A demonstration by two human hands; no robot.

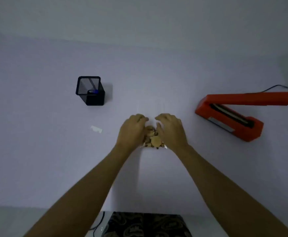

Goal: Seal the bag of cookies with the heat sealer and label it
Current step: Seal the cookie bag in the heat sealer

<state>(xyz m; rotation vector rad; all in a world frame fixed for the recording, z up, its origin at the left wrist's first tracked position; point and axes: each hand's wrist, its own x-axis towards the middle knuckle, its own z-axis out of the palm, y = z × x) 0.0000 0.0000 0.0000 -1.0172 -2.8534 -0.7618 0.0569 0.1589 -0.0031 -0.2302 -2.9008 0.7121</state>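
A clear bag of cookies (153,140) lies on the white table in the middle of the head view, its empty transparent top reaching away from me. My left hand (133,130) and my right hand (170,130) cup it from either side, fingers curled over the top of the cookies. An orange heat sealer (232,115) sits to the right with its lid arm raised. A small white label (96,129) lies flat on the table left of my hands.
A black mesh pen holder (91,90) with a blue-capped marker stands at the back left. A black cable (275,87) runs off behind the sealer. A dark patterned surface (146,224) shows below the table's near edge.
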